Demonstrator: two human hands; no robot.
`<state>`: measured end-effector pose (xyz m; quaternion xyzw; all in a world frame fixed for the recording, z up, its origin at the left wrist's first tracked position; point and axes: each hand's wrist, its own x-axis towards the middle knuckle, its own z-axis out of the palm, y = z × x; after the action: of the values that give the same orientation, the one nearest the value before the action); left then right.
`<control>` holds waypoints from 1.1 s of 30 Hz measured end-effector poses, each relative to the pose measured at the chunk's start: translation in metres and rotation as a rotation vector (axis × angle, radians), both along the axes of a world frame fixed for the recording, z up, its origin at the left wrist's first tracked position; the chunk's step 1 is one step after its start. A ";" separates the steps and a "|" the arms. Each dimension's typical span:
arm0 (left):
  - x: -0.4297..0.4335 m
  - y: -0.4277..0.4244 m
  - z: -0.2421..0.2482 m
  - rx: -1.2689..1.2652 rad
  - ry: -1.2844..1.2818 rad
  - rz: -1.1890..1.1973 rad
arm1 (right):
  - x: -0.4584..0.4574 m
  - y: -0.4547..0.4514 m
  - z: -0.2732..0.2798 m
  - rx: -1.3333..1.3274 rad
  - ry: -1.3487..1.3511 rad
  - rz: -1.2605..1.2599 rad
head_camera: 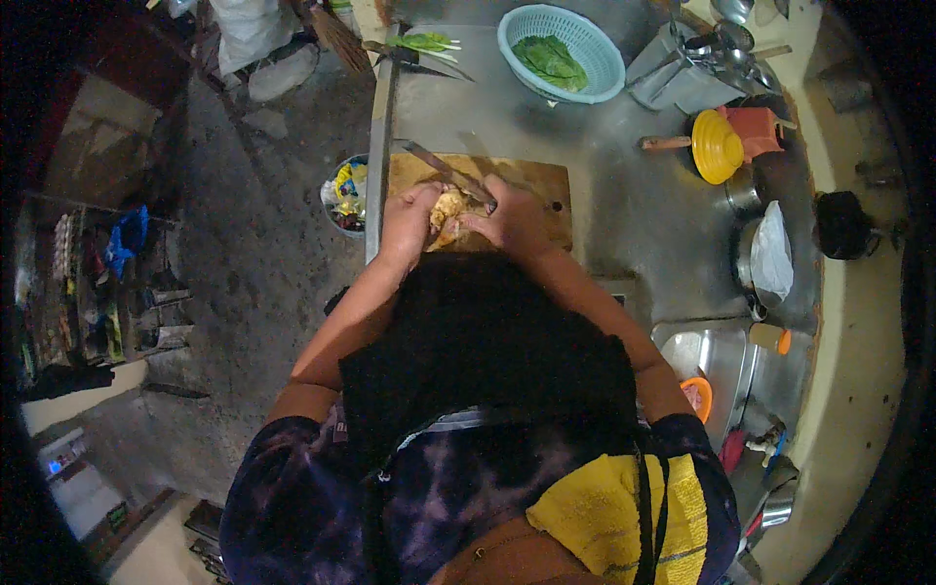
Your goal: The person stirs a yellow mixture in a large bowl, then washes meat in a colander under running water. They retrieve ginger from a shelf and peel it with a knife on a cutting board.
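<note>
Over a wooden chopping board (547,175), my left hand (406,221) grips a knobby, pale yellow piece of food (451,207), which looks like ginger root. In my right hand (518,219) is a knife (447,170), its dark blade slanting away to the upper left above the piece. The right thumb reaches in against the food, and the fingers partly cover both things. Some pale scraps seem to lie on the board under the hands, too small to make out.
A light blue plastic colander (607,66) holds green leaves. Another knife (431,64) lies near leafy green stalks (424,42) at the counter's far left corner. Below the left edge stands a waste bin (344,194). A yellow bowl-shaped item (716,146) and a sink (662,336) are to the right.
</note>
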<state>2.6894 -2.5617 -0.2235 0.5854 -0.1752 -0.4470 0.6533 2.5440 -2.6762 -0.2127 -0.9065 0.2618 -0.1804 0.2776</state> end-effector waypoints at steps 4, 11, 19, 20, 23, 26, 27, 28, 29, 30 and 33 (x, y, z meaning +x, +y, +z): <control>0.004 0.004 -0.005 0.077 -0.202 -0.088 | 0.001 0.003 0.003 -0.058 -0.034 0.112; 0.003 0.001 0.002 0.054 0.070 -0.097 | -0.001 0.008 0.001 -0.198 -0.099 0.197; -0.002 0.003 0.020 -0.007 0.418 -0.081 | -0.002 0.006 0.001 -0.079 -0.027 -0.073; -0.003 0.003 0.020 -0.014 0.433 -0.093 | -0.001 0.007 0.001 -0.080 -0.022 -0.067; -0.005 0.005 0.013 -0.062 0.485 -0.144 | 0.002 0.008 0.001 0.000 -0.002 -0.083; -0.005 0.003 0.002 -0.109 0.556 -0.175 | 0.005 0.008 0.001 -0.097 -0.009 -0.069; -0.006 0.003 -0.002 -0.136 0.576 -0.196 | 0.006 0.008 0.002 -0.128 -0.020 -0.050; -0.006 0.003 -0.005 -0.112 0.595 -0.167 | 0.006 0.008 0.001 -0.146 -0.019 -0.027; -0.005 0.002 -0.008 -0.102 0.608 -0.156 | 0.006 0.009 0.001 -0.177 -0.042 -0.021; -0.005 0.002 -0.009 -0.091 0.620 -0.146 | 0.006 0.010 0.001 -0.167 -0.007 0.011; -0.007 -0.001 -0.008 -0.032 0.552 -0.054 | 0.007 0.012 0.000 -0.162 0.004 0.029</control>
<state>2.6821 -2.5622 -0.2319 0.4260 -0.0129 -0.6041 0.6734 2.5508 -2.6638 -0.2130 -0.9301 0.2339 -0.1951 0.2052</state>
